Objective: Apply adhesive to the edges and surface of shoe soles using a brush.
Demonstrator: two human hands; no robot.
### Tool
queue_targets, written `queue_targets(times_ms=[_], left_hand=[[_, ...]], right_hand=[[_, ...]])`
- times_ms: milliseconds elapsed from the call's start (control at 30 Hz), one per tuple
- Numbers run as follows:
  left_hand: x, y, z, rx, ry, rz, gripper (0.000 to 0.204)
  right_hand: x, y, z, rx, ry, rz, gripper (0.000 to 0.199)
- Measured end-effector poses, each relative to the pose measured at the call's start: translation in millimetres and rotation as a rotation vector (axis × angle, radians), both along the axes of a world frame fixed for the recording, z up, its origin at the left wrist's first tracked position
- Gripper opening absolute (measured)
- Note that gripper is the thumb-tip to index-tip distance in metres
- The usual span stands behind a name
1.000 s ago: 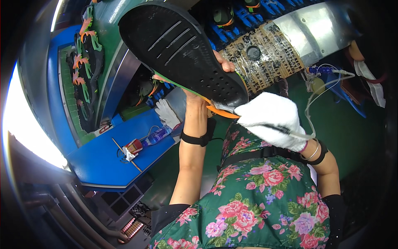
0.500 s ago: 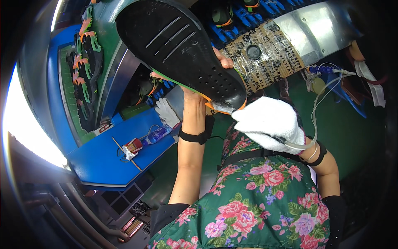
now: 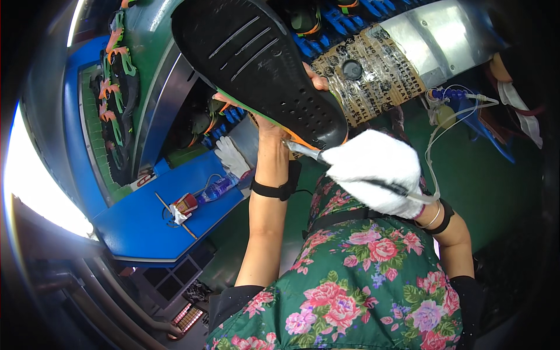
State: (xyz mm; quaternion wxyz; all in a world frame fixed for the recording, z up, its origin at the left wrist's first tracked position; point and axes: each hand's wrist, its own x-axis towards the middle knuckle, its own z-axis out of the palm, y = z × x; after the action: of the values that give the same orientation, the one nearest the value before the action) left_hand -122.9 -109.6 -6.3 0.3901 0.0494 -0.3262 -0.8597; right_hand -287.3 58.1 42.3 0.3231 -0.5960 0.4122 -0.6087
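Note:
My bare left hand (image 3: pixel 270 125) grips a shoe (image 3: pixel 256 61) from beneath, with fingertips showing on both sides. Its black sole is turned up toward me, with slits at the far, wide end and small holes near the heel; green and orange show along the edge. In a white knit glove, my right hand (image 3: pixel 376 172) closes on a metal-tipped tool (image 3: pixel 306 151), whose tip lies by the orange edge at the heel, close to my left wrist. A clear hose (image 3: pixel 430 169) runs from the glove. The glove hides the tool's handle.
Ahead, a metal ledge (image 3: pixel 443 38) is wrapped in brown printed tape (image 3: pixel 385 70). At left, a blue table (image 3: pixel 140 233) bears a bottle (image 3: pixel 218 189), a red can (image 3: pixel 185 204) and white gloves (image 3: pixel 232 157). Shoe uppers (image 3: pixel 119 87) lie on a green conveyor beyond.
The tool tip has moved left along the heel edge toward my left wrist, so more of its metal shows. My gloved hand has shifted slightly left; the shoe has moved slightly.

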Motion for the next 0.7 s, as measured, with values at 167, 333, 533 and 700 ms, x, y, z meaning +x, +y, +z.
queue_targets(times_ms=[167, 333, 533, 700], left_hand=[[-4.7, -1.9, -5.6, 0.147, 0.063, 0.002, 0.142], [-8.4, -0.9, -1.9, 0.021, -0.016, -0.023, 0.103], [-14.3, -1.4, 0.5, 0.063, 0.005, -0.038, 0.107], [-10.4, -3.5, 1.5, 0.073, -0.125, -0.016, 0.098]], right_hand=[[-9.0, 5.0, -9.0, 0.065, 0.000, -0.082, 0.021], [-5.6, 7.8, -5.4, 0.116, -0.106, -0.015, 0.016], [-19.1, 8.8, -17.4, 0.111, -0.005, -0.116, 0.021], [-15.8, 5.7, -10.2, 0.048, 0.104, -0.066, 0.024]])
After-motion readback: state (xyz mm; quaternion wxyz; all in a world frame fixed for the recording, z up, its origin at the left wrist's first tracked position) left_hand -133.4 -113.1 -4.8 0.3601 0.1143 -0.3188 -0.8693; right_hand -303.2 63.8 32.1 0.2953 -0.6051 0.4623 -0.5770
